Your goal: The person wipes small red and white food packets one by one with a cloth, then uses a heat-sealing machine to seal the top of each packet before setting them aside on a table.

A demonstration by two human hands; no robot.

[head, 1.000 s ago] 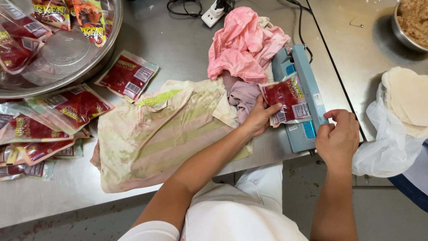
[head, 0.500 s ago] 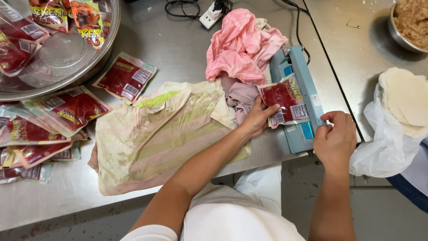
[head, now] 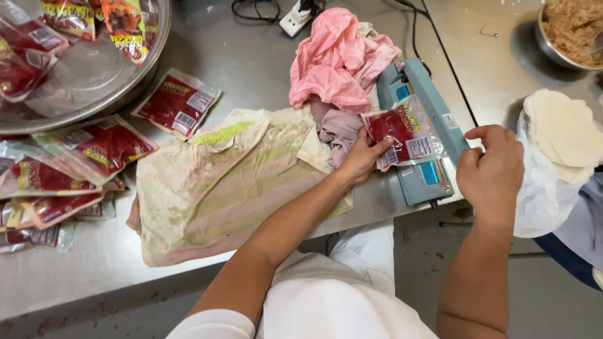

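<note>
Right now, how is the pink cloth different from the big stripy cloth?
The pink cloth is bunched in a heap; the stripy cloth lies spread flat. The pink cloth is plain and smaller; the stripy cloth is pale green-striped, stained and hangs over the table edge. Both rest on the metal table.

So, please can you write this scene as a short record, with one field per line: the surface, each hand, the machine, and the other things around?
surface: steel table
left hand: grips the red pouch by its near edge, the pouch lying across the sealer
right hand: closed on the near end of the sealer's arm
machine: blue heat sealer, cable running away from it
cloths: pink cloth bunched beside the sealer; stained striped cloth spread flat
other pouches: several at the left edge, more in a large metal bowl
far right: pale flat discs on white plastic
</note>
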